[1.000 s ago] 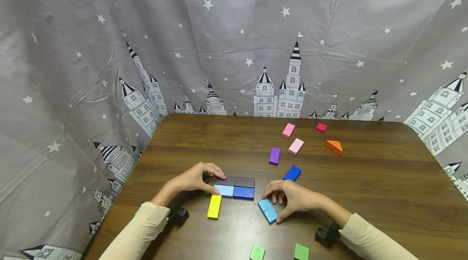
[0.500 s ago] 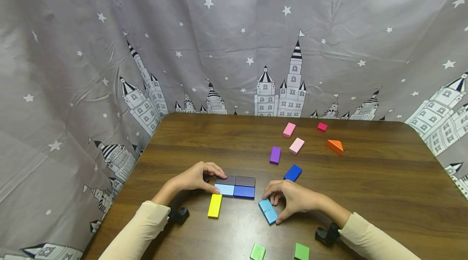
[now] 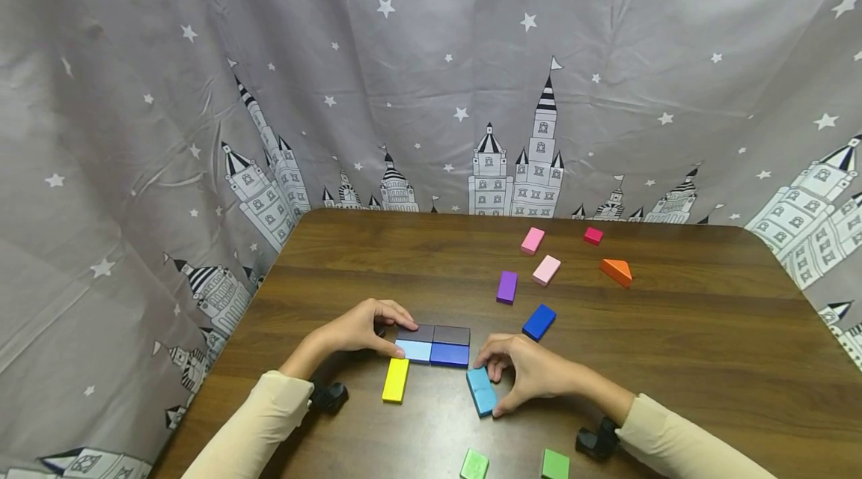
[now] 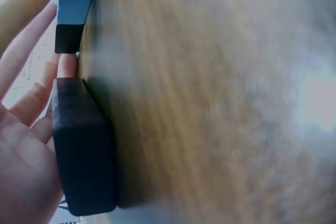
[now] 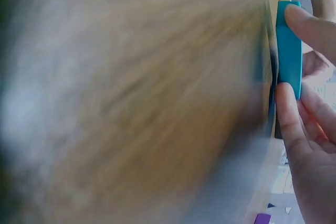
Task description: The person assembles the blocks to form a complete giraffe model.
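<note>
My left hand (image 3: pixel 360 329) grips the left end of a flat group of blocks. Its fingertips rest at the dark grey block (image 3: pixel 416 333), and its thumb is at the light blue block (image 3: pixel 414 351). Another dark grey block (image 3: pixel 451 334) and a blue block (image 3: pixel 449 354) complete this two-by-two group. In the left wrist view, a dark block-shaped thing (image 4: pixel 84 150) lies beside the palm. My right hand (image 3: pixel 528 370) pinches two turquoise blocks (image 3: pixel 481 391) end to end, thumb at the near end, fingers at the far end. They lie tilted, just right of the group.
A yellow block (image 3: pixel 395 380) lies in front of the group. Two green blocks (image 3: pixel 474 463) are near the front. Behind the right hand lie a blue block (image 3: pixel 539 322), a purple block (image 3: pixel 507 287), two pink blocks (image 3: pixel 546 270), a red block (image 3: pixel 592 236) and an orange triangle (image 3: pixel 616 272).
My right hand has slid the turquoise blocks a little to the left, towards the group, and turned them slightly straighter. My left hand has stayed in place.
</note>
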Demonstrator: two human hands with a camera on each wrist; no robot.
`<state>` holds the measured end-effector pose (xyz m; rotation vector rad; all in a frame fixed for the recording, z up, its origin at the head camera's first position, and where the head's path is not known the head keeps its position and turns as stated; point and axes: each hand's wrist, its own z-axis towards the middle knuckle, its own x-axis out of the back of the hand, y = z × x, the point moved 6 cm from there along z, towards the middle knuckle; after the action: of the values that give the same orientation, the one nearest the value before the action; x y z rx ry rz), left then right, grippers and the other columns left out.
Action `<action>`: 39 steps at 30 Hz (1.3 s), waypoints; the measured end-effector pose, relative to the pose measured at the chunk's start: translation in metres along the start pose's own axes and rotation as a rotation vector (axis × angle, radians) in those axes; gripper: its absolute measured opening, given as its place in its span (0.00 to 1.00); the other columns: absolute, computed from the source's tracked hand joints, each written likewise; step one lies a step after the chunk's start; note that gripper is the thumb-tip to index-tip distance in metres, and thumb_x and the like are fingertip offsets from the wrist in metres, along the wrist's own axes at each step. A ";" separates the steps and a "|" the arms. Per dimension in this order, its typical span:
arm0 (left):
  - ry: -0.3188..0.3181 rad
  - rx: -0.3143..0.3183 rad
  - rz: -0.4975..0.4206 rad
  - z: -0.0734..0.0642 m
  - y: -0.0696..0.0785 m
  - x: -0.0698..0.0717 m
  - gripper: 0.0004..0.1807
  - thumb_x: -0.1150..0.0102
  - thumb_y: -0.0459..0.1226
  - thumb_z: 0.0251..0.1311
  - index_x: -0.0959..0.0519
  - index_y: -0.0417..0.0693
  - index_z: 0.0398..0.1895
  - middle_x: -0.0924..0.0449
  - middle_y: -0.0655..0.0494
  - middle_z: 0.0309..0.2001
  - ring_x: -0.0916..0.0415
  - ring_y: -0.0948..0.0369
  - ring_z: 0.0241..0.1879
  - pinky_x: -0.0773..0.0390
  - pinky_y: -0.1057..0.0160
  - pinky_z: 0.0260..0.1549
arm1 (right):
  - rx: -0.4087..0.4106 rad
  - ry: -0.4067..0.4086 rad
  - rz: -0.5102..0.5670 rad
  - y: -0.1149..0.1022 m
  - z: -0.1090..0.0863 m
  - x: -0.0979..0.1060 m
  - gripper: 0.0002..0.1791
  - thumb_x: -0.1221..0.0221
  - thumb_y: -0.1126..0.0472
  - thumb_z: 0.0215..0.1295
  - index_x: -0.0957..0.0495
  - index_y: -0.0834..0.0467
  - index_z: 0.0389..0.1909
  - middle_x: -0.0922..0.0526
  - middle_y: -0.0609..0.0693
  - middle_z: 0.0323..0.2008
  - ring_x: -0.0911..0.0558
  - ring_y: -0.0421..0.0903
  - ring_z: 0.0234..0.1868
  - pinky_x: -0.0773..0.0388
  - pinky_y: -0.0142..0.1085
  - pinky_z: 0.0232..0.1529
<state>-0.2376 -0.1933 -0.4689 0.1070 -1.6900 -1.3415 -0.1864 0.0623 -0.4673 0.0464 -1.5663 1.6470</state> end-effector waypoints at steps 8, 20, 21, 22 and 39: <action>0.002 0.015 -0.001 -0.001 -0.003 0.000 0.23 0.22 0.38 0.50 0.15 0.41 0.50 0.17 0.52 0.50 0.24 0.53 0.54 0.27 0.60 0.57 | -0.060 0.014 -0.069 -0.003 0.004 -0.006 0.30 0.18 0.60 0.37 0.19 0.62 0.43 0.22 0.47 0.36 0.18 0.39 0.32 0.19 0.30 0.35; 0.004 0.005 0.003 -0.001 0.000 0.000 0.23 0.22 0.37 0.50 0.15 0.41 0.50 0.17 0.53 0.50 0.24 0.53 0.54 0.28 0.61 0.58 | -0.086 0.064 -0.086 -0.005 0.004 -0.011 0.31 0.16 0.60 0.34 0.20 0.63 0.41 0.22 0.49 0.34 0.20 0.38 0.30 0.20 0.29 0.33; 0.004 0.004 0.002 -0.001 -0.001 0.000 0.23 0.22 0.37 0.50 0.15 0.41 0.50 0.17 0.52 0.50 0.24 0.53 0.54 0.28 0.61 0.58 | -0.087 0.071 -0.090 -0.005 0.004 -0.011 0.31 0.16 0.59 0.34 0.20 0.62 0.41 0.22 0.49 0.33 0.20 0.37 0.30 0.21 0.29 0.33; 0.004 0.006 0.000 -0.001 -0.001 0.000 0.23 0.22 0.37 0.50 0.15 0.41 0.50 0.17 0.52 0.50 0.24 0.53 0.54 0.28 0.61 0.58 | -0.089 0.079 -0.096 -0.005 0.004 -0.012 0.31 0.16 0.58 0.34 0.19 0.62 0.41 0.22 0.48 0.33 0.21 0.37 0.30 0.21 0.29 0.33; 0.005 -0.003 0.012 0.000 -0.002 0.000 0.22 0.22 0.38 0.50 0.15 0.42 0.50 0.17 0.53 0.51 0.24 0.54 0.54 0.27 0.61 0.57 | -0.124 0.133 -0.152 -0.004 0.007 -0.015 0.33 0.16 0.53 0.32 0.19 0.59 0.42 0.22 0.47 0.33 0.23 0.38 0.32 0.24 0.27 0.32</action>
<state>-0.2381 -0.1942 -0.4700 0.0987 -1.6820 -1.3339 -0.1782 0.0485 -0.4707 -0.0095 -1.5216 1.4046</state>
